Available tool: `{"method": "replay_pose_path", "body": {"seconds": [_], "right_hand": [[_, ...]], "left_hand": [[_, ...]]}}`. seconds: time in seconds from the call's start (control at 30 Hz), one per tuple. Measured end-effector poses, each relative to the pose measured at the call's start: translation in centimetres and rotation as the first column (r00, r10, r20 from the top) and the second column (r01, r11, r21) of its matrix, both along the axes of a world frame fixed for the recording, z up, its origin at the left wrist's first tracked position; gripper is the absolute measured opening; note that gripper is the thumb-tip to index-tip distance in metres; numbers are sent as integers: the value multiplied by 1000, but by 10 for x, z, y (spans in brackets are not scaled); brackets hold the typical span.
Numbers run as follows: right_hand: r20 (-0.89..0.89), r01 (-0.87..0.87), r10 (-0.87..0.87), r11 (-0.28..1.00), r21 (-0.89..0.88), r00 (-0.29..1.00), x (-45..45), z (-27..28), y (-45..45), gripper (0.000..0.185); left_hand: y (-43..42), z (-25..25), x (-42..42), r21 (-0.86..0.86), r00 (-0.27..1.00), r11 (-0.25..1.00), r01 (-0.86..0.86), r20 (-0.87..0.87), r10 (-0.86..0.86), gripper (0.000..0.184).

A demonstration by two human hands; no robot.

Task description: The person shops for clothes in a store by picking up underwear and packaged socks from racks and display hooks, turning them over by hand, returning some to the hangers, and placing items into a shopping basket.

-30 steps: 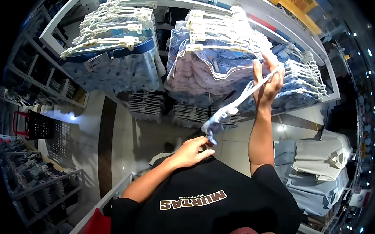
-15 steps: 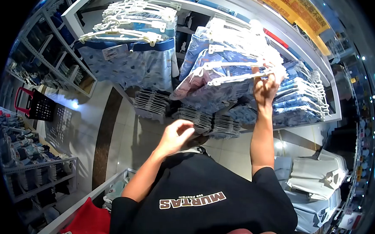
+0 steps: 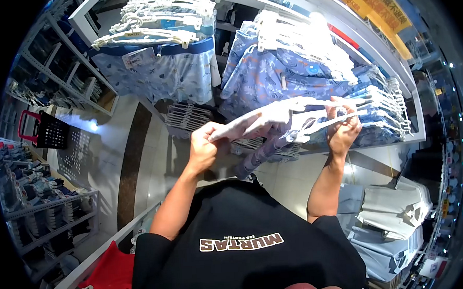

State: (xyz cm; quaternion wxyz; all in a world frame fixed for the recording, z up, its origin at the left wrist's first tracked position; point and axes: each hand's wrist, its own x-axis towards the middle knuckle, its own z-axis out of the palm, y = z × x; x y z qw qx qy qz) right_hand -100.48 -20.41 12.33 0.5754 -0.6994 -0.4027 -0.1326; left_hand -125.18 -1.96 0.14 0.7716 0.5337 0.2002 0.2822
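Note:
My left hand (image 3: 204, 148) is closed on the edge of a pale garment (image 3: 259, 119) stretched out in front of my chest. My right hand (image 3: 342, 127) grips white plastic hangers (image 3: 314, 120) at the garment's other end. A bluish-purple patterned piece (image 3: 261, 156) hangs beneath the pale one. Both lie in front of the rack, and folds hide how they join the hangers. Just behind them hang blue patterned garments (image 3: 270, 79) on white hangers.
Blue patterned shorts (image 3: 159, 70) hang at the rack's left, and more hangered clothes (image 3: 381, 108) at its right. Grey folded clothes (image 3: 389, 209) lie at lower right, a red garment (image 3: 112, 273) at lower left. A black basket (image 3: 51, 130) with a red handle stands on the floor.
My right hand has drawn the hangers and garments off the rack toward me. My left hand, free before, now grips the pale garment's edge.

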Motion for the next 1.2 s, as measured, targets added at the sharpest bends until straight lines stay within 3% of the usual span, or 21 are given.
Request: {"method": "replay_pose_path", "body": {"seconds": [0.13, 0.17, 0.2, 0.4, 0.5, 0.53, 0.57, 0.67, 0.7, 0.73, 0.8, 0.97, 1.0, 1.07, 1.13, 1.2], "right_hand": [[-344, -141, 184, 979, 146, 921, -7, -10, -15, 12], [-376, -145, 187, 980, 138, 907, -6, -14, -17, 11], [-419, -166, 220, 973, 162, 881, -3, -21, -21, 11], [-549, -206, 277, 960, 189, 788, 0, -47, -26, 14], [-498, -230, 376, 916, 330, 782, -10, -43, -18, 14], [-483, -238, 405, 898, 371, 776, -12, -40, -16, 13], [-519, -164, 393, 887, 432, 760, -13, -40, -17, 13], [-525, -74, 200, 965, 250, 827, 2, -48, -23, 17], [-182, -80, 102, 989, 124, 978, 2, -47, -17, 19], [-268, -51, 126, 962, 269, 955, -1, -48, -12, 22], [-2, -27, 28, 973, 230, 1000, -9, -36, -5, 27], [-34, -87, 103, 943, 323, 994, 1, -43, -6, 46], [-155, -61, 168, 846, 530, 974, -19, -31, 14, 46], [-297, 21, 237, 749, 663, 925, -34, -22, 23, 47], [-388, -21, 469, 658, 753, 793, -25, -30, 13, 45], [-467, 26, 584, 606, 795, 664, -26, -35, 7, 43]], "left_hand": [[13, -7, -5, -55, 995, 996, -67, 69, 70, 22], [16, -11, -7, -82, 993, 995, -64, 90, 72, 23], [8, 27, -3, -179, 979, 981, -78, 173, 109, 26], [4, 28, -8, -200, 958, 978, 53, 286, 6, 37], [-3, 41, -12, -18, 974, 997, 71, 217, -66, 39], [-9, 38, -13, -22, 974, 994, 102, 207, -96, 30], [-11, 39, -21, -4, 972, 973, 231, 32, -231, 25], [-24, 51, -23, 41, 902, 901, 432, -30, -431, 15], [-25, 56, -22, 134, 868, 859, 495, -21, -496, 17], [-26, 62, -20, 227, 828, 804, 550, -19, -561, 20], [-29, 59, -15, 332, 796, 749, 574, -13, -605, 35], [-33, 53, -11, 287, 707, 661, 693, -95, -701, 48], [-35, 45, -10, 258, 704, 665, 701, -101, -703, 47], [-39, 39, -7, 198, 731, 705, 681, -132, -669, 46], [-43, 30, -3, 186, 776, 753, 631, -156, -611, 44], [-51, 13, 3, 216, 839, 811, 544, -160, -521, 43]]}}
